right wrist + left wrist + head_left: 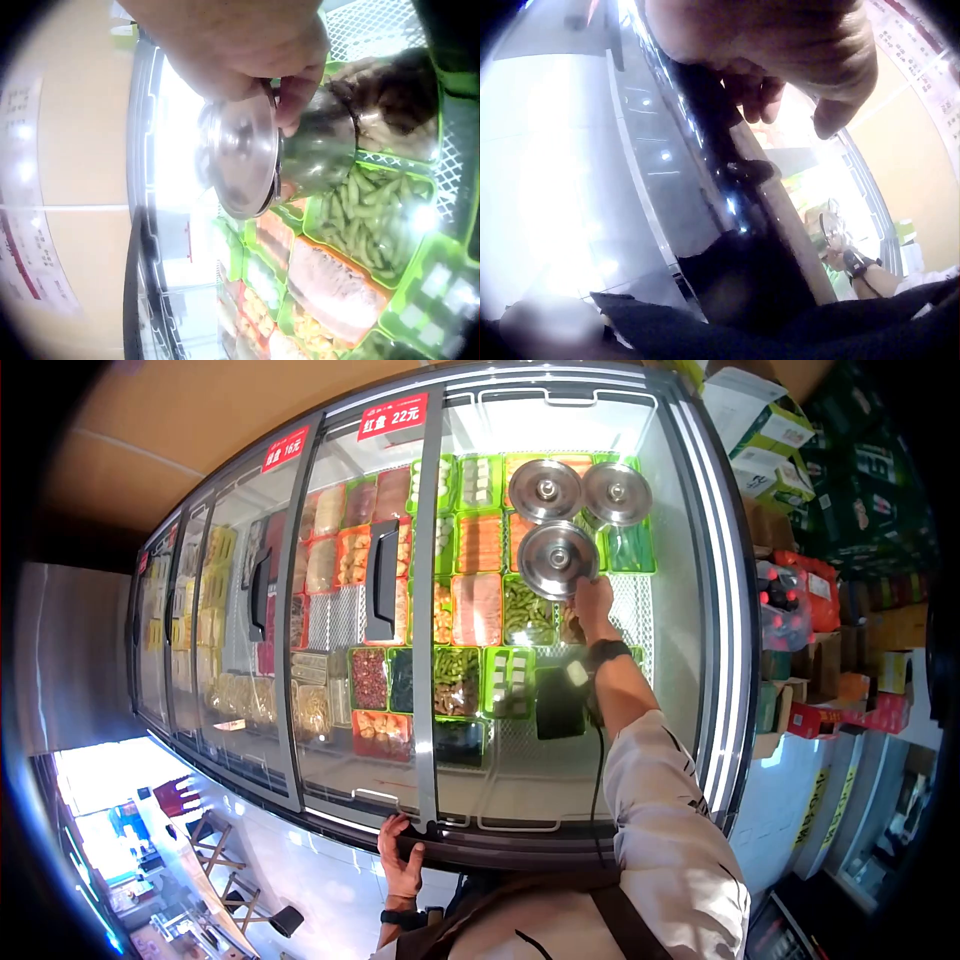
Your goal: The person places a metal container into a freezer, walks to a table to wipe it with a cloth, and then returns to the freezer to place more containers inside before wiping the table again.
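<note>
My right hand [592, 605] reaches into a glass-topped display cooler and grips a round, lidded steel canister [558, 563] at its near side. In the right wrist view, fingers and thumb bend around the rim under the shiny lid [244, 154]. Two matching canisters [546, 490] [617, 494] stand directly behind it. A green basket of edamame [528, 610] lies beside the gripped canister. At the cooler's dark front edge [480, 850], my left hand [400, 868] rests with fingers loosely bent and holding nothing; the left wrist view shows it over that edge.
Green and orange food baskets [478, 610] fill the cooler's middle. A black container [560, 703] sits near my right forearm. Sliding glass panels with black handles [381, 580] cover the left part. Boxes and bottles [785, 595] are stacked to the right.
</note>
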`<move>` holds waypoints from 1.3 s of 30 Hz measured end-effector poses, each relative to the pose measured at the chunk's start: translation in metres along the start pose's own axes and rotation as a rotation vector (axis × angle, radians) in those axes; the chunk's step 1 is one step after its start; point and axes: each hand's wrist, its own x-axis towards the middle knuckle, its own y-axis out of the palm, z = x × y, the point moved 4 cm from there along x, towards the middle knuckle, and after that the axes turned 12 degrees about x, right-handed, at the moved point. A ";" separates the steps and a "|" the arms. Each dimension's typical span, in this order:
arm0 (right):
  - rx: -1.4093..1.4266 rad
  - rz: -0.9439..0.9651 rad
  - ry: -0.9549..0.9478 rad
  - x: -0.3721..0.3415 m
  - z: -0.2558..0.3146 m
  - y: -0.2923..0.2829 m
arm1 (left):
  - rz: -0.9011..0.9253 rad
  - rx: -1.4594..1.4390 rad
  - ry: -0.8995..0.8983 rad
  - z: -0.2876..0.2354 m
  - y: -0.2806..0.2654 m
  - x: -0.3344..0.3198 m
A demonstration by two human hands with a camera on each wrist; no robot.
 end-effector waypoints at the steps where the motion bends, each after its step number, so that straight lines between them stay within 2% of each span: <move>1: -0.059 -0.013 -0.069 -0.006 0.015 0.000 | 0.000 -0.001 0.002 -0.002 -0.001 0.000; 2: -0.115 -0.026 -0.140 -0.010 0.027 0.003 | -0.007 0.000 0.000 -0.001 -0.002 0.000; 3: -0.097 0.004 -0.028 0.000 0.016 0.005 | -0.004 -0.005 0.008 0.000 -0.001 0.000; 4: -0.097 0.014 -0.031 0.005 0.008 0.004 | -0.001 -0.012 0.015 0.000 -0.001 -0.001; 6: 0.092 0.001 0.049 -0.003 0.016 0.010 | -0.002 -0.013 0.021 0.000 -0.004 -0.001; 8: 0.101 0.021 0.064 -0.003 0.017 0.010 | -0.039 -0.124 0.014 0.001 -0.006 -0.004; 10: -0.003 0.187 0.175 0.018 -0.007 0.010 | -0.150 -0.194 -0.020 -0.006 -0.014 -0.009; 11: 0.047 0.079 0.208 0.010 -0.004 0.009 | -0.198 -0.221 -0.036 -0.004 -0.012 -0.016; 12: -0.133 0.098 0.150 0.016 -0.008 0.007 | -0.266 -0.241 -0.063 0.000 -0.014 -0.026; 13: -0.656 0.357 -0.462 0.087 -0.086 -0.005 | -0.294 -0.190 -0.074 -0.005 -0.019 -0.033; 14: -1.412 0.400 -0.876 0.071 -0.067 0.002 | -0.329 -0.192 -0.086 -0.010 -0.025 -0.041; 15: -1.159 0.485 -0.599 -0.012 0.013 0.009 | -0.349 -0.174 -0.061 -0.008 -0.031 -0.046; 16: -0.644 0.412 -0.212 0.020 -0.016 0.006 | -0.376 -0.149 -0.039 -0.004 -0.038 -0.053; 19: -0.236 0.634 0.059 0.083 -0.059 -0.009 | -0.439 -0.121 -0.090 0.005 -0.057 -0.081; 20: -0.015 0.827 0.328 0.171 -0.120 -0.012 | -0.453 -0.149 -0.109 0.008 -0.060 -0.096; 21: -0.139 0.449 0.092 0.110 -0.045 -0.014 | -0.495 -0.134 -0.101 0.016 -0.061 -0.111; 22: -0.083 0.258 0.001 0.085 -0.009 -0.005 | -0.495 -0.143 -0.120 0.024 -0.061 -0.126; 23: 0.024 0.162 -0.070 0.057 0.025 0.008 | -0.481 -0.149 -0.175 0.035 -0.059 -0.143; 24: 0.143 0.168 -0.112 0.021 0.061 0.030 | -0.452 -0.164 -0.227 0.046 -0.055 -0.162; 26: 0.552 0.382 -0.074 -0.154 0.179 0.088 | -0.497 -0.185 -0.313 0.063 -0.050 -0.192; 28: 0.715 0.958 -0.134 -0.250 0.225 0.133 | -0.518 -0.201 -0.377 0.081 -0.048 -0.231; 29: 0.758 1.219 -0.053 -0.319 0.254 0.149 | -0.578 -0.284 -0.427 0.089 -0.048 -0.252; 30: 0.705 1.448 -0.121 -0.380 0.274 0.161 | -0.629 -0.367 -0.474 0.097 -0.047 -0.274; 31: 0.784 1.656 -0.105 -0.468 0.299 0.158 | -0.620 -0.375 -0.469 0.103 -0.043 -0.294; 32: 0.792 1.764 -0.010 -0.552 0.319 0.147 | -0.682 -0.406 -0.485 0.111 -0.040 -0.318; 33: 0.725 1.837 -0.047 -0.637 0.334 0.124 | -0.745 -0.435 -0.498 0.120 -0.039 -0.340; 35: 0.610 2.221 -0.082 -0.761 0.340 0.078 | -0.819 -0.521 -0.516 0.136 -0.029 -0.387; 36: 0.525 2.409 -0.006 -0.813 0.336 0.050 | -0.886 -0.601 -0.535 0.146 -0.019 -0.413; 37: 0.437 2.606 -0.056 -0.859 0.330 0.019 | -0.879 -0.611 -0.537 0.165 0.001 -0.435; 38: 0.398 2.588 0.451 -0.903 0.318 -0.009 | -0.954 -0.542 -0.571 0.190 0.024 -0.462; 39: 0.737 2.835 -0.299 -0.944 0.314 -0.034 | -1.021 -0.467 -0.604 0.204 0.036 -0.488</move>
